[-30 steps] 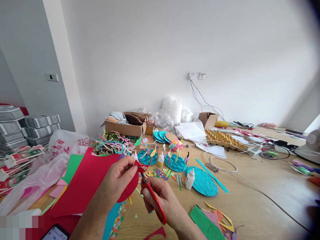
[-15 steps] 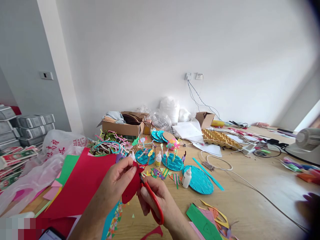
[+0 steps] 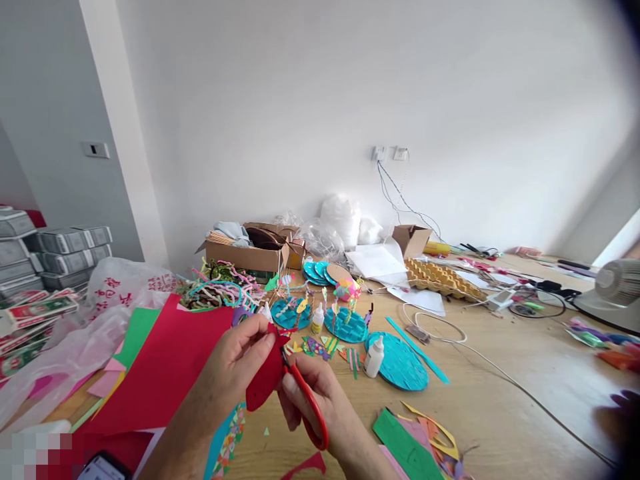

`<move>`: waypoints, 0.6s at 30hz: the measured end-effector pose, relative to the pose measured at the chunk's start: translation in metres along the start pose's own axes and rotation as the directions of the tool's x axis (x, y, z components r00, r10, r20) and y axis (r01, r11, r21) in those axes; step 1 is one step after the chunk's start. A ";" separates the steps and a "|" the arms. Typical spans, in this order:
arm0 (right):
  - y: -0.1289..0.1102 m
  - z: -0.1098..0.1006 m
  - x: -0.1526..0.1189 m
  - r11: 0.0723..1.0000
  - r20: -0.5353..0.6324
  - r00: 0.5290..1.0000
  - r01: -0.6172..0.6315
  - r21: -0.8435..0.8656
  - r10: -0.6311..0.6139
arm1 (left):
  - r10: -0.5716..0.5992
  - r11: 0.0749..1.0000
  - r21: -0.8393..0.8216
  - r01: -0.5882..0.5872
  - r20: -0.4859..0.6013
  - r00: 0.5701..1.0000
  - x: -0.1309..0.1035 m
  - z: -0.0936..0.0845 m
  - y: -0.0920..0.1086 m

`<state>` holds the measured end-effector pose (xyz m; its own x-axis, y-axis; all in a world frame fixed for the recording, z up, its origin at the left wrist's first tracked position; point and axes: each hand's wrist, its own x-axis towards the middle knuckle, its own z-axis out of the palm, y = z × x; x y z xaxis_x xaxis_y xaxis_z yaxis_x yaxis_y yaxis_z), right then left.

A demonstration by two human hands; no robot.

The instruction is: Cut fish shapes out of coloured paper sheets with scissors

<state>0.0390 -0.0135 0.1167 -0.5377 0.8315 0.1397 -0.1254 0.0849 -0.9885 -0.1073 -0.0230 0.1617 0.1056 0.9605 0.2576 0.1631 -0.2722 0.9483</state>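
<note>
Between thumb and fingers, my left hand [image 3: 249, 353] pinches a small red paper piece [image 3: 265, 379] near its upper end. My right hand [image 3: 313, 393] grips red-handled scissors [image 3: 311, 408], whose blades meet the right edge of that piece, partly hidden by it. A large red sheet [image 3: 173, 360] lies left of my hands over green and pink paper. Just beyond my hands are small paper fish [image 3: 316, 347], a glue bottle [image 3: 374, 357] and a blue disc [image 3: 403, 361]. A curved red scrap [image 3: 309, 465] rests on the table below the scissors.
Colored paper scraps [image 3: 407, 443] lie at front right. Pipe cleaners [image 3: 215, 287], a cardboard box [image 3: 245, 257] and an egg tray [image 3: 443, 280] stand farther back. A white cable [image 3: 520, 393] crosses the right side, near a fan [image 3: 617, 287]. A phone [image 3: 103, 468] is at front left.
The scissor blades have shifted slightly and show less beside the red piece, which has turned a little. Both hands keep their holds. The whole view has moved slightly.
</note>
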 end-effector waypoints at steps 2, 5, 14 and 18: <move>0.000 0.000 0.000 1.000 -0.005 1.000 -0.003 -0.002 0.003 | -0.002 1.000 -0.003 0.002 0.003 1.000 0.000 0.000 -0.001; -0.002 0.000 -0.001 1.000 -0.013 1.000 0.003 -0.004 -0.003 | 0.003 1.000 -0.008 -0.003 -0.007 1.000 0.001 0.000 -0.001; -0.001 0.000 0.000 1.000 -0.026 1.000 0.017 -0.009 -0.017 | 0.011 1.000 0.004 -0.012 0.012 1.000 0.001 -0.001 -0.002; -0.001 0.000 -0.001 1.000 -0.028 0.999 0.028 -0.014 -0.028 | 0.017 1.000 0.004 -0.017 0.021 1.000 0.001 -0.002 -0.003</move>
<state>0.0395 -0.0142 0.1177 -0.5105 0.8437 0.1659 -0.1288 0.1157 -0.9849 -0.1092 -0.0211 0.1596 0.1287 0.9544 0.2695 0.1652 -0.2885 0.9431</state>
